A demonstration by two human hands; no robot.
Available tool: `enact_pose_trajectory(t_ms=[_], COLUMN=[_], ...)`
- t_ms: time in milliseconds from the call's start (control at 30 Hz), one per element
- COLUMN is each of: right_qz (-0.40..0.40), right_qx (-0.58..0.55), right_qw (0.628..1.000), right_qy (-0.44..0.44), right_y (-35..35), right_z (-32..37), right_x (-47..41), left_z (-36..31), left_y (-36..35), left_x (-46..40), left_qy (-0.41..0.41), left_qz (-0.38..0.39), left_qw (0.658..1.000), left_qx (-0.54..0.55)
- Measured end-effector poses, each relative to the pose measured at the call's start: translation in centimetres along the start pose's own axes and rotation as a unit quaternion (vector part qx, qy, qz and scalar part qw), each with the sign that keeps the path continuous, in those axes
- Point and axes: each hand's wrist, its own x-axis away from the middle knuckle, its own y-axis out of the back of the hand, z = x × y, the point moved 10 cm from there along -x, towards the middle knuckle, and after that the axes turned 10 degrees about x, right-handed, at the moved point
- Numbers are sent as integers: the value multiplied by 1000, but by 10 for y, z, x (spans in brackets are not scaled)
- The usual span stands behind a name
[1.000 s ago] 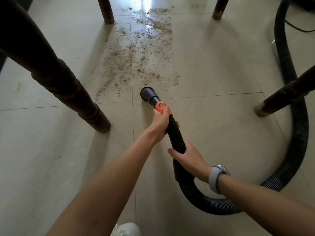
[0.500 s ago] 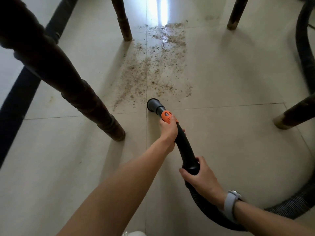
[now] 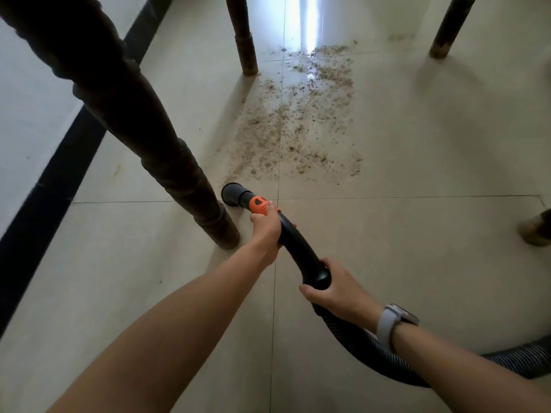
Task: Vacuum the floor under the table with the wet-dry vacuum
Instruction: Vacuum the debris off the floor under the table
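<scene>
Soft daylight, wide-angle warp

Bright glare streak on glossy floor far beyond the grip; faint leg shadows reaching toward camera; bowed edges; slight overall softness.

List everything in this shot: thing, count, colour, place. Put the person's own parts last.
nozzle: one, black, at the floor just short of the debris, beside the nearest leg
orange collar: one, on the tube behind the nozzle
rigid tube: one, black, curved, running between the two hands
ribbed hose: one, black, trailing off to the lower right
debris: one scattered brown patch, centre floor
table legs: four, dark wood, near left, far centre, far right, right edge
floor: pale tiles with a black strip along the left
watch: one, pale strap, right wrist
left hand: grips the tube just behind the collar
right hand: grips the tube's rear end
</scene>
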Motion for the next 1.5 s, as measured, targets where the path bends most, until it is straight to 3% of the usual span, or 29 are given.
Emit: enact_pose_trajectory(t_ms=[267,600,1500], right_qz=[43,0,-65], right_qx=[77,163,119], right_qw=[995,985,991], right_qy=[40,60,-12], right_y=[-3,-11,35], right_z=[31,52,-4], right_x=[-20,-32,14], left_z=[-20,-30,16], left_y=[21,36,-49], left_x=[-8,-12,24], left_qy=[-10,-28,19], left_qz=[-36,-55,71], left_qw=[999,998,997], left_qx=[36,29,-33])
